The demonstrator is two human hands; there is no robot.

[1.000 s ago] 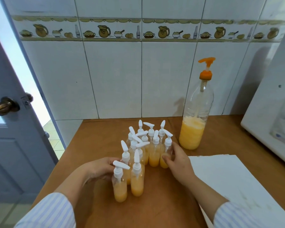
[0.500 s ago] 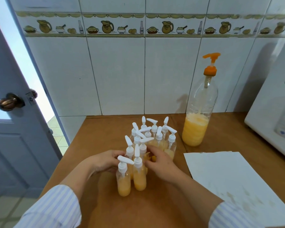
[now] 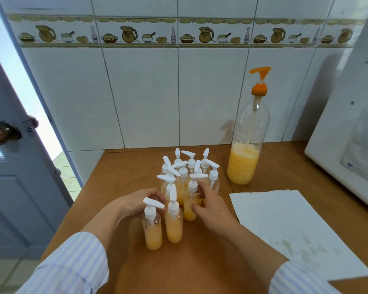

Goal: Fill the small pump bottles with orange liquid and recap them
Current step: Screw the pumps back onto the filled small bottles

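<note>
cluster of small pump bottles (image 3: 187, 177): clear plastic cylinders with rounded shoulders, each capped with a smooth white pump head and a flat beak-shaped nozzle, the nozzles pointing every which way; all hold opaque orange liquid to differing levels. they stand upright, packed close together, on the middle of the bench (image 3: 123, 166), a matt orange-brown wooden top with a seam running back toward the wall. two front bottles (image 3: 164, 225) stand side by side nearest the viewer, just ahead of the cluster. right hand (image 3: 212, 206): its grip is closed around the body of one bottle (image 3: 190, 205) at the near right of the cluster, fingers curled on the clear plastic. left hand (image 3: 136, 203): fingers bent against the left side of the cluster, behind the front-left pump head; whether its grip actually holds a bottle, i cannot tell. both wrists show blue-and-white striped cuffs. large supply bottle (image 3: 248, 145): tall, clear, ribbed plastic, orange pump top, roughly a third full of the same liquid, standing at the back right of the bench, apart from the cluster. white paper sheet (image 3: 293, 230): flat, faintly stained, lying right of the hands. white appliance (image 3: 348, 132): smooth casing at the right edge. wall: glossy white tiles with a border of jugs and bowls. grey-blue door (image 3: 11, 177) with a brass knob, open at left.
</note>
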